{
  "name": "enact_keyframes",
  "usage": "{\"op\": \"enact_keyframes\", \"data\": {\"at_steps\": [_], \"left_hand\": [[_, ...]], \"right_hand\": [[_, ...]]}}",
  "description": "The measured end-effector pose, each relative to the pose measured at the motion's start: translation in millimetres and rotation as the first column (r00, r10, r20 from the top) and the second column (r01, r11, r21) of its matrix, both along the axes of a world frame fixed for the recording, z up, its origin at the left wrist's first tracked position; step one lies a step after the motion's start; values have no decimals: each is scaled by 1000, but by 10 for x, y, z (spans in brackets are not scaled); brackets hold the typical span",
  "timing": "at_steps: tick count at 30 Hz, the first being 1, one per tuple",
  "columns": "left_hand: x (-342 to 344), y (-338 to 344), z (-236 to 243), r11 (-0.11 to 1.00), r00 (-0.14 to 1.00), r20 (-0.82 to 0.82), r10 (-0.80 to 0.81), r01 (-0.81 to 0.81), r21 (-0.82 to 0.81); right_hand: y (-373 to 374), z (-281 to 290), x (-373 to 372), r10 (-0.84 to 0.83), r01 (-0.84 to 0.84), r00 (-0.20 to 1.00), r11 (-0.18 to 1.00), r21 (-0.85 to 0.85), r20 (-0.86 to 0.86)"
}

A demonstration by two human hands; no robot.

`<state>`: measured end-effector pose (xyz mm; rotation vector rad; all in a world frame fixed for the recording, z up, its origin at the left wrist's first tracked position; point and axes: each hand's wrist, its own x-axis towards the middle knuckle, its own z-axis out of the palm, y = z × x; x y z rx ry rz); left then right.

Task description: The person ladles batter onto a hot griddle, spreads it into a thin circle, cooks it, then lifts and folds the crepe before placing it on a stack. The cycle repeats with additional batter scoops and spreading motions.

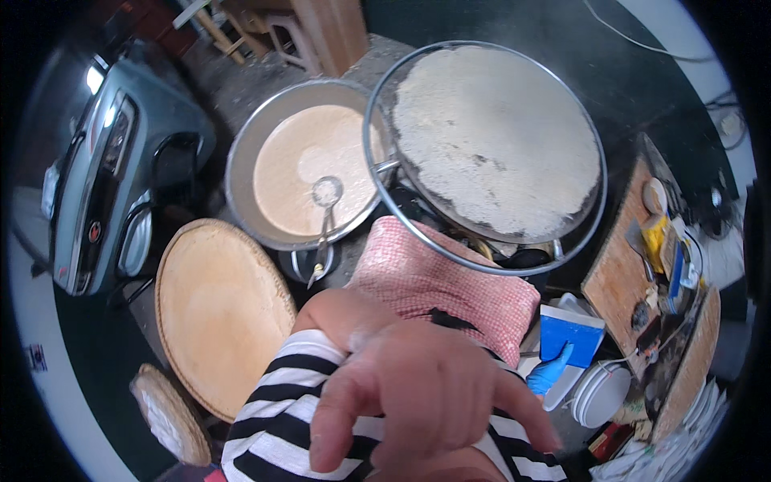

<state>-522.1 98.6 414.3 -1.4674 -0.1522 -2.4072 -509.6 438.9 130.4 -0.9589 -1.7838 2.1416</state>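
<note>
Head view is showing a round woven tray (221, 309) at nine o'clock, a batter basin (309, 161) with its ladle (325, 217) at eleven, and flatbread (494, 136) cooking on the griddle (594, 201) at one. A hand (426, 394), probably the right, is hovering with fingers (329, 434) loosely spread, holding nothing; a sleeve (273, 410) could be brushing the hot rim. A blue-and-white carton (569, 336) is sitting at four.

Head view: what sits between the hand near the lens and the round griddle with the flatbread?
In the head view, a red-and-white checked cloth lies between the hand and the griddle; a striped sleeve sits under the hand.
</note>
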Motion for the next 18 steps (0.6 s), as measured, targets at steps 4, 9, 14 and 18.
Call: {"op": "enact_keyframes", "data": {"at_steps": [4,9,14,18], "left_hand": [[188,-93,-161,986,993,-5,-116,115,-119],[218,-114,-104,995,996,15,-92,93,-32],[57,-410,-344,974,986,-120,-114,88,-209],[-5,-682,-720,938,992,124,23,22,-346]], "right_hand": [[-494,366,-214,165,-166,986,974,-154,-17],[-1135,699,-735,564,-570,821,816,-91,-84],[-1840,1102,-1659,883,-866,469,462,191,-4],[-2656,1142,-2599,926,-750,260,16,661,272]]}}
